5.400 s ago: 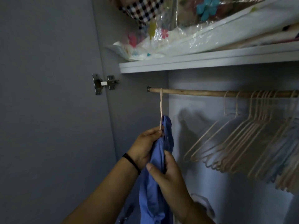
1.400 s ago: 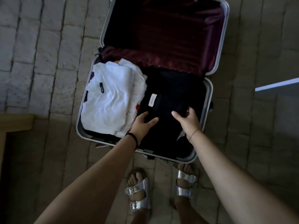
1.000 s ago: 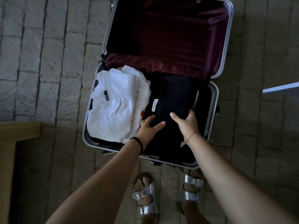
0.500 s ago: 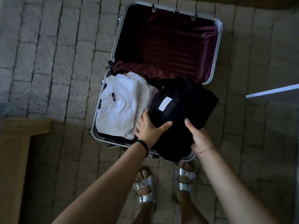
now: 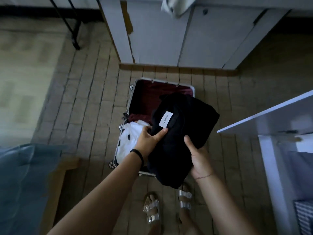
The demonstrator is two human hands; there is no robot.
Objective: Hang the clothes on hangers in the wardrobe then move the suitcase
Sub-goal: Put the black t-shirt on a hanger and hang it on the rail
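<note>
A folded black garment [image 5: 183, 133] with a white label hangs in the air above the open suitcase [image 5: 133, 92]. My left hand [image 5: 149, 141] grips its left edge, thumb on top just below the label. My right hand [image 5: 198, 156] holds its lower right side from beneath, thumb up on the cloth. The suitcase lies flat on the tiled floor with a dark red lining. White folded clothes [image 5: 129, 139] sit in its near left half. The garment hides the right half of the case.
An open white wardrobe door [image 5: 264, 116] juts in at the right, with the wardrobe frame [image 5: 274, 167] below it. A white cabinet [image 5: 169, 36] stands beyond the suitcase. A wooden bed frame [image 5: 59, 180] with blue bedding [image 5: 25, 180] is at the left. My sandalled feet [image 5: 152, 209] stand near the case.
Both hands have lifted the black garment up out of the suitcase and toward me. The view has risen and pulled back, so the cabinet, bed and wardrobe door now show.
</note>
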